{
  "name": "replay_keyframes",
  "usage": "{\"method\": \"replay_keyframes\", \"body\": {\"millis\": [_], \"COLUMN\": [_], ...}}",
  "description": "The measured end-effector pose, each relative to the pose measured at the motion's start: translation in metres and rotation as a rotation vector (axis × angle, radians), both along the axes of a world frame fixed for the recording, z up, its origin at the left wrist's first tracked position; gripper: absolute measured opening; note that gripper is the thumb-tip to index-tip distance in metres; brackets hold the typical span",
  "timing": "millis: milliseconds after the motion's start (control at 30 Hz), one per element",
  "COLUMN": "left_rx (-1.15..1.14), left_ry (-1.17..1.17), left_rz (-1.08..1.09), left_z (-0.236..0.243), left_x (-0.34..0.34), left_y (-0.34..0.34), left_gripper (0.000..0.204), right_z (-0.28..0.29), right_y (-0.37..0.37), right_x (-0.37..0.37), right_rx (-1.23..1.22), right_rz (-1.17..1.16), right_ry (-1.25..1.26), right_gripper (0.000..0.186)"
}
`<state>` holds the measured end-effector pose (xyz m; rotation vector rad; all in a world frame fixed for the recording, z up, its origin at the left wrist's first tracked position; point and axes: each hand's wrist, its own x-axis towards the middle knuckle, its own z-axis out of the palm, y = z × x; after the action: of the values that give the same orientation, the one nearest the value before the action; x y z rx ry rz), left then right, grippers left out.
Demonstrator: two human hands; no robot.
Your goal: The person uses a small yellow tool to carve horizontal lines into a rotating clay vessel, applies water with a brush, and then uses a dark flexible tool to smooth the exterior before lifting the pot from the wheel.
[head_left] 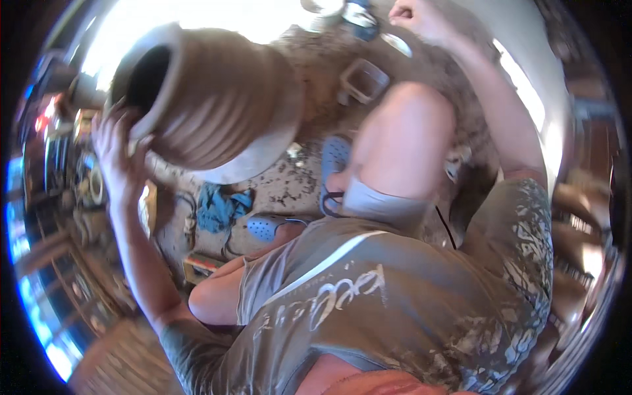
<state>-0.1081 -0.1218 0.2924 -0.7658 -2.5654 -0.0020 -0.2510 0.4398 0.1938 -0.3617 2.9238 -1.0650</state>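
A large ribbed brown clay pot (220,95) with a dark, wide mouth stands at the left on a pale round wheel disc (253,158). My left hand (122,148) is at the pot's rim, its fingers at the mouth and its thumb against the near edge. At the far right of the pot, my right hand (421,20) is raised away from it with the fingers curled in. Whatever those fingers hold, if anything, is too blurred to tell. Just below that hand lies a small pale oval piece (397,45).
A square tub (365,80) sits on the clay-littered floor beyond my knee. A white bucket (321,13) stands at the far edge. Between pot and legs lies a blue cloth (222,207), close to a small box (199,266). My feet wear blue clogs (334,158).
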Motion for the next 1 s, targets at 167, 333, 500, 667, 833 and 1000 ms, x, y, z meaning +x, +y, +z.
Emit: {"method": "replay_keyframes", "body": {"millis": [167,333,500,667,833,1000], "left_rx": [0.018,-0.062,-0.087,0.087,0.782,1.246], "left_ry": [0.086,0.055,-0.052,0.093,0.073,-0.406], "left_rz": [-0.049,0.061,0.22,0.02,0.269,0.375], "left_z": [-0.008,0.001,0.001,0.007,-0.032,-0.069], "left_x": [-0.017,-0.015,-0.008,-0.003,-0.003,0.004], "left_y": [0.019,0.028,0.019,0.082,0.053,0.047], "left_gripper": [0.038,0.04,0.045,0.059,0.082,0.088], "right_z": [-0.091,-0.233,-0.295,-0.339,-0.345,-0.321], "right_y": [0.117,0.165,0.153,0.136,0.136,0.119], "right_x": [0.178,0.34,0.381,0.375,0.36,0.35], "right_rx": [0.06,0.229,0.397,0.452,0.404,0.495], "right_rz": [-0.144,-0.259,-0.485,-0.545,-0.462,-0.384], "right_ry": [-0.255,-0.5,-0.727,-0.591,-0.827,-0.612], "right_gripper": [0.013,0.015,0.03,0.043,0.034,0.026]}}
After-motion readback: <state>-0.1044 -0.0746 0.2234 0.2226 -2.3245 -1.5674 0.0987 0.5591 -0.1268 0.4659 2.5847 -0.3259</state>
